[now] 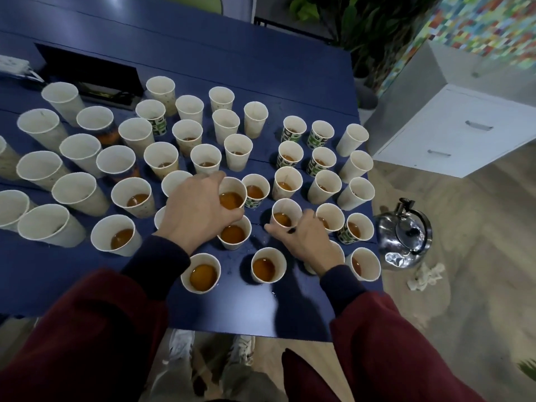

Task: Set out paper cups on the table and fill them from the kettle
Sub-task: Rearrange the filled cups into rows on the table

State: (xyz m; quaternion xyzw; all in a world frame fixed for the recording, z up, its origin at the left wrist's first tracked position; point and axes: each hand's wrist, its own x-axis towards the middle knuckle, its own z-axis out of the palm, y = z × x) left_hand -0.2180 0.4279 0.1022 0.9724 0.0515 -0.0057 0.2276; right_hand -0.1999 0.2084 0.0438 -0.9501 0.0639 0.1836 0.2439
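Lots cut off here: at the far left edge a couple of the white paper cups (pixel 5 161) run out of frame, and the low black rectangular box (pixel 87 71) at the upper left is too dark to see into. The dark blue tabletop (pixel 261 309) is packed with cups. The ones on the left look empty or too deep to tell, while those from the middle to the right hold amber liquid. A few have green-and-black print. Two cups (pixel 174 181) are mostly hidden behind the left hand (pixel 197 213), and another one (pixel 340 250) peeks out from under the right wrist. The shiny steel kettle (pixel 406 236) isn't on the table at all: it sits on the wood floor at the right, just beside the table's edge. There's a crumpled white tissue (pixel 426 275) below it and a white drawer cabinet (pixel 452 132) above. Hands, both in dark red sleeves (pixel 87 329): the left comes over from the side and grips an amber-filled white cup (pixel 235 185) at centre frame, fingers over the far rim and thumb on the near side. The right hand (pixel 304 242) curls round the near side of a second filled cup (pixel 285 210), thumb left, fingers right. There's a small dark smudge by its thumb that I can't make out.
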